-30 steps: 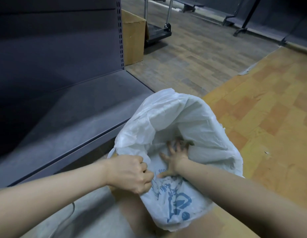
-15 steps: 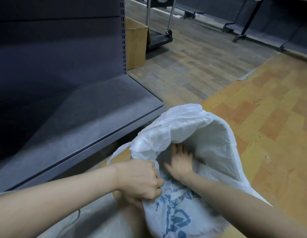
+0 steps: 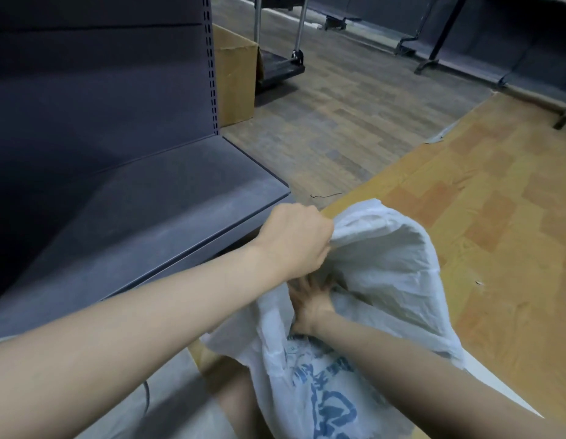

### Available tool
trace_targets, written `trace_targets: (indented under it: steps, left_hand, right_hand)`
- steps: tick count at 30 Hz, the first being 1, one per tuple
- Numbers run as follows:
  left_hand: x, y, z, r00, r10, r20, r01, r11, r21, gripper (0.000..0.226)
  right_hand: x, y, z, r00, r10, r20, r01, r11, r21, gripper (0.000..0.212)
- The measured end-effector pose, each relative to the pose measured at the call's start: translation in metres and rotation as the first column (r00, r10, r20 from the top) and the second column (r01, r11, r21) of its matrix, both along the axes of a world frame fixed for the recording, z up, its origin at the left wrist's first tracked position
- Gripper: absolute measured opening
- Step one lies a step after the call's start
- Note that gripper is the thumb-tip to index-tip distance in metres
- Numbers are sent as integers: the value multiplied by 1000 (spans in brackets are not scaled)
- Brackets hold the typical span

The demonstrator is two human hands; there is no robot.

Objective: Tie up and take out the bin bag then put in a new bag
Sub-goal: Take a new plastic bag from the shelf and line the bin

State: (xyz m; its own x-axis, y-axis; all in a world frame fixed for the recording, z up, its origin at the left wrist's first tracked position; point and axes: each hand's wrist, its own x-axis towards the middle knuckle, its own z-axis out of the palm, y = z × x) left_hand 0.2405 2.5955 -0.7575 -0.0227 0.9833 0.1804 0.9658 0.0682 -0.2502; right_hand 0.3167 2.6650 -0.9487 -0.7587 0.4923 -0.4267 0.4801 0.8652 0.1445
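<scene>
Now the left hand [image 3: 296, 242] is clenched on the rim of the thin white plastic bag with blue print [image 3: 383, 299], at six o'clock; the right hand [image 3: 310, 301] presses inside, grip unclear. Best to gather the rim evenly. Orange-patterned floor [image 3: 497, 217] lies beneath, a grey metal shelf [image 3: 167, 198] at nine o'clock.

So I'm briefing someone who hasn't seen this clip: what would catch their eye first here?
First the white bag with blue print, low and centre-right, its mouth gaping. The left hand holds a fistful of its rim at the far left edge, while the right hand reaches inside the opening. Next, the bare grey shelf filling the left side.
</scene>
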Motion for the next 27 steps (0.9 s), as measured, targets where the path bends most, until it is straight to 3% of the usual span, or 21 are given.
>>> trace_targets:
  steps: [2,5,8,11,14,16,18,20,21,22,24,25,26,27]
  left_hand:
    - [1,4,0,997,-81,-18,82,990,114,40]
    - [8,6,-3,990,-130,50,121,981,152,67]
    - [-9,6,-12,993,10,116,-31,983,184,80]
    - [-29,-7,-10,972,40,233,-101,961,257,67]
    - [-37,-12,-13,940,115,322,-138,989,47,51]
    - [-38,-13,-14,906,142,398,-155,988,2,24]
    - [-39,-16,-15,884,179,432,-194,981,-8,14]
    - [-36,-21,-15,869,226,440,-231,972,-43,14]
    - [-34,-24,-15,870,227,438,-233,972,-41,12]
    - [-31,-26,-15,878,213,428,-225,974,-24,25]
    - [-27,-30,-19,909,158,386,-185,982,32,59]
    - [-26,-32,-18,927,127,353,-155,987,52,62]
    - [-29,-32,-20,935,118,335,-142,989,47,59]
    - [-33,-33,-18,924,127,360,-149,988,36,54]
  right_hand:
    - [-3,-1,4,997,59,54,-62,997,39,97]
    - [-6,0,16,993,60,103,-63,998,26,94]
    - [-10,-1,24,986,51,160,-61,997,53,109]
    - [-13,3,13,995,-38,88,41,999,-34,128]
    - [-17,6,10,994,-60,94,65,996,-56,137]
    - [-17,5,8,991,-91,99,98,993,-63,139]
    - [-17,4,1,977,-212,29,214,969,-124,137]
    - [-19,-2,-6,875,-445,-188,398,885,-243,118]
    - [-23,-6,-10,762,-563,-320,477,822,-310,104]
    - [-28,-12,-11,637,-652,-411,545,758,-358,96]
    - [-36,-20,-9,444,-786,-430,647,613,-453,100]
    - [-40,-21,-11,363,-842,-400,679,533,-505,109]
    - [-44,-22,-8,324,-872,-367,699,482,-528,115]
    - [-48,-20,-6,348,-863,-367,700,500,-510,116]
